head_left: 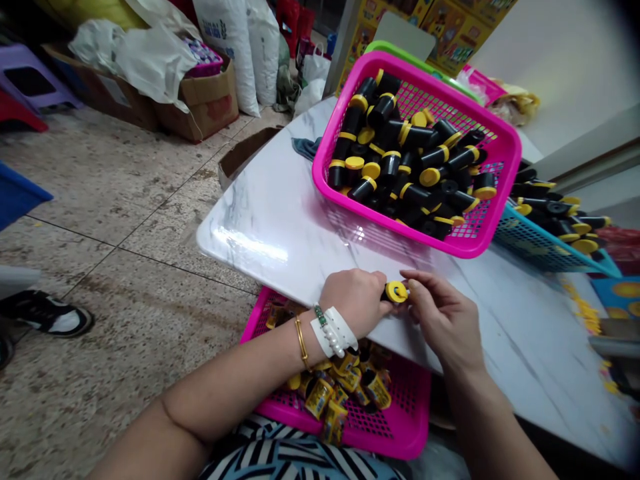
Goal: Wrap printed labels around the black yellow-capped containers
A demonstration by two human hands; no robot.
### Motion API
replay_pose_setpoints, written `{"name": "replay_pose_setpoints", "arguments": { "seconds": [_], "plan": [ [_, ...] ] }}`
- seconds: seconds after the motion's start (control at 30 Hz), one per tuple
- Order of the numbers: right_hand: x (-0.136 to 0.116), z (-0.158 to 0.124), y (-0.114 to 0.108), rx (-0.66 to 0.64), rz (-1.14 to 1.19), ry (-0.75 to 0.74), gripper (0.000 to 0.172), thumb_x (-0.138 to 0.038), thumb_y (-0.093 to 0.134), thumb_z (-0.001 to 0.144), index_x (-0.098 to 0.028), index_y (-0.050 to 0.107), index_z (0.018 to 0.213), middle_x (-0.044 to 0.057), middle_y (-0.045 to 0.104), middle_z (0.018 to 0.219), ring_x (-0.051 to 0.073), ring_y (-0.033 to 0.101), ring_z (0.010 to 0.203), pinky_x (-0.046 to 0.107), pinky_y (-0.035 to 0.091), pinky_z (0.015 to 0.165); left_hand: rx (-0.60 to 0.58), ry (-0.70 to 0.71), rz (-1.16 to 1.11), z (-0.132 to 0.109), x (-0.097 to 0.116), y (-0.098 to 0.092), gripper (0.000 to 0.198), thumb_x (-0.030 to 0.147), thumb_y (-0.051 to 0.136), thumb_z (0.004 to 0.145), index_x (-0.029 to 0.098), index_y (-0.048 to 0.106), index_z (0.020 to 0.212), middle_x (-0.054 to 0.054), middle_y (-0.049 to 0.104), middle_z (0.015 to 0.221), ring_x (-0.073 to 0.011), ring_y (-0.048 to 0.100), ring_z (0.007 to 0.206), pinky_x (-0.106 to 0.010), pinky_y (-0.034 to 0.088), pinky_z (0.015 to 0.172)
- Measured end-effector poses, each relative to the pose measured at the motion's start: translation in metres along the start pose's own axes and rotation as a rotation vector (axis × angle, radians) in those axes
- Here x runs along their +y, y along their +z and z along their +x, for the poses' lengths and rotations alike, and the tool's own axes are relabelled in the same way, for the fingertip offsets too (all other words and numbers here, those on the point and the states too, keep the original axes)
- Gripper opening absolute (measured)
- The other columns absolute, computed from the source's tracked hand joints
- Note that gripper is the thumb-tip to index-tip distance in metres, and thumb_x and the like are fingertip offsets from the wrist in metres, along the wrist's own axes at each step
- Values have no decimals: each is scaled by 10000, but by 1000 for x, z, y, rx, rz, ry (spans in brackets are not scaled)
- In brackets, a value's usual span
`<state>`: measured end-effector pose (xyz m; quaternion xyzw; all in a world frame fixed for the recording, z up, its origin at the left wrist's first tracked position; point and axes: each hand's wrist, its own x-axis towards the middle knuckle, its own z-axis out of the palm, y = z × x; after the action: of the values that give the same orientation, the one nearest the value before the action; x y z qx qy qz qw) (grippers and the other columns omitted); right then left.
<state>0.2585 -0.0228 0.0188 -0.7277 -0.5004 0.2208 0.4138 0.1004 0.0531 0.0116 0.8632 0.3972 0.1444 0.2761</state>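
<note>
My left hand (356, 300) is closed round a small black tube with a yellow cap (396, 291), held just above the white marble table (280, 220). My right hand (443, 317) touches the yellow cap end with its fingertips, fingers curled. A pink basket (480, 243) heaped with several like black-and-yellow tubes stands just beyond my hands. On my lap sits a second pink basket (400, 427) with several labelled yellow tubes.
A blue basket (530, 247) of more tubes stands to the right of the pink one. Cardboard boxes (210, 100) and white sacks (235, 40) line the floor at the back left. Another person's shoe (47, 313) rests on the tiled floor at left.
</note>
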Motion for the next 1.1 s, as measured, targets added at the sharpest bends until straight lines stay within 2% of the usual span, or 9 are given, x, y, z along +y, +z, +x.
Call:
{"name": "replay_pose_setpoints", "arguments": {
  "seconds": [0.13, 0.23, 0.33, 0.47, 0.6, 0.73, 0.83, 0.97, 1.1],
  "plan": [
    [-2, -2, 2, -4, -160, -231, 344, -384, 727, 878, -222, 709, 1181, 63, 738, 1033, 149, 665, 688, 275, 513, 555, -12, 8, 2, -1, -1, -1, 362, 518, 673, 902, 179, 737, 1011, -90, 786, 847, -282, 747, 788, -322, 453, 588],
    [-4, -3, 6, 58, -289, -332, 185, -329, 683, 916, -222, 753, 1051, 43, 750, 913, 140, 655, 651, 280, 513, 580, -8, 4, 4, -1, -1, -1, 324, 478, 679, 905, 186, 733, 1035, -87, 790, 866, -284, 748, 814, -328, 465, 606],
    [-2, -5, 10, 118, -298, -293, 183, -307, 611, 967, -222, 763, 1022, 28, 753, 812, 132, 646, 578, 279, 508, 560, -15, 4, -2, -1, -1, -2, 316, 482, 688, 898, 189, 728, 1009, -80, 789, 867, -276, 746, 814, -326, 471, 615],
    [5, -9, 10, 127, -290, -315, 155, -291, 688, 925, -228, 760, 1046, 25, 776, 842, 136, 676, 569, 278, 538, 562, -21, -3, 5, 0, 0, -1, 315, 494, 679, 904, 189, 721, 969, -79, 788, 863, -270, 744, 800, -325, 471, 613],
    [8, -12, 4, 126, -282, -448, 166, -188, 677, 926, -245, 748, 1066, 14, 786, 905, 146, 737, 694, 275, 588, 672, -18, -6, 23, 0, -1, 1, 306, 491, 707, 879, 196, 720, 957, -76, 786, 854, -285, 747, 803, -334, 467, 608],
    [4, -8, -7, 33, -358, -622, 192, -123, 640, 940, -226, 731, 1074, 29, 794, 980, 156, 763, 862, 263, 597, 796, -16, -2, 16, 0, -2, 2, 292, 483, 696, 886, 206, 726, 975, -72, 791, 869, -284, 749, 820, -337, 470, 623],
    [-2, -2, -11, 18, -495, -731, 131, -150, 620, 959, -195, 711, 1041, 38, 801, 934, 160, 769, 826, 249, 590, 762, -20, 0, 23, 0, -2, 1, 284, 469, 677, 902, 207, 729, 997, -74, 795, 886, -277, 748, 823, -335, 470, 633],
    [-11, 8, -10, 6, -750, -714, 134, -261, 583, 985, -181, 684, 947, 57, 796, 864, 193, 764, 729, 281, 560, 635, -22, 9, 54, 0, -3, 0, 327, 500, 653, 913, 195, 732, 997, -87, 791, 876, -271, 740, 807, -330, 464, 637],
    [-24, 2, -19, -1, -686, -646, 125, -281, 567, 958, -222, 672, 925, 83, 801, 1019, 246, 769, 935, 351, 602, 778, -8, 18, 62, 0, -3, 1, 314, 485, 655, 913, 200, 738, 1018, -82, 784, 860, -256, 727, 800, -319, 455, 646]
  ]
}}
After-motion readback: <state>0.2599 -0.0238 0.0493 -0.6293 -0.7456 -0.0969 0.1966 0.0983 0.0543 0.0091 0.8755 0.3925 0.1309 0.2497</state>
